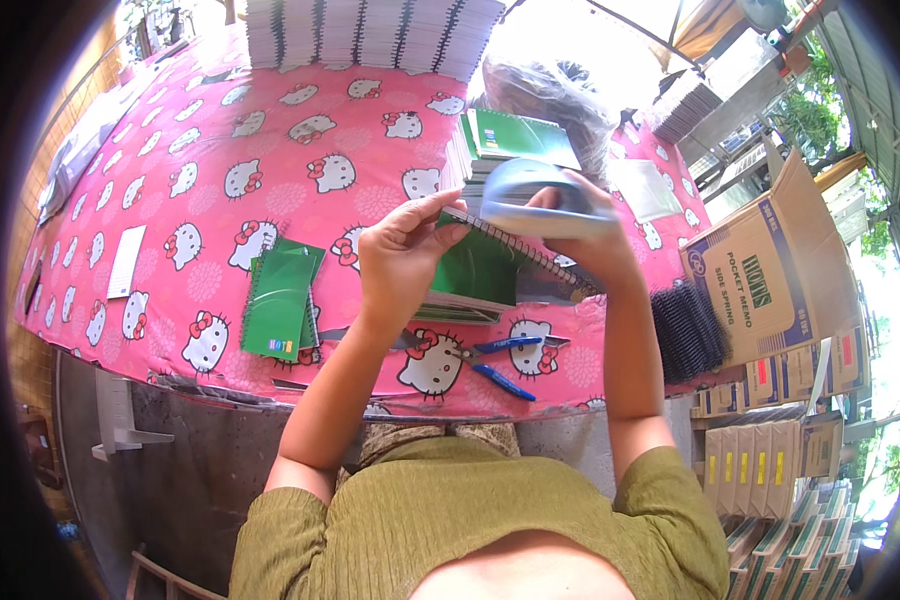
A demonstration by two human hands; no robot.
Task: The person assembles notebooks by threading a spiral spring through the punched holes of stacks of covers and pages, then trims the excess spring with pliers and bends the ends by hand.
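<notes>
My left hand pinches one end of a notebook between thumb and fingers. The notebook is held edge-up, its dark spiral binding slanting down to the right. My right hand is closed around a pale blue, rounded tool, smeared by motion, beside the spiral; its kind is not clear. Below the held notebook lies a stack of green notebooks. Nearer to me, pliers with blue handles rest on the pink table cover, jaws pointing left.
Green notebooks lie to the left on the pink table. Another notebook stack stands behind my hands, and tall spiral-bound stacks at the far edge. Black spiral coils and an open cardboard box are on the right.
</notes>
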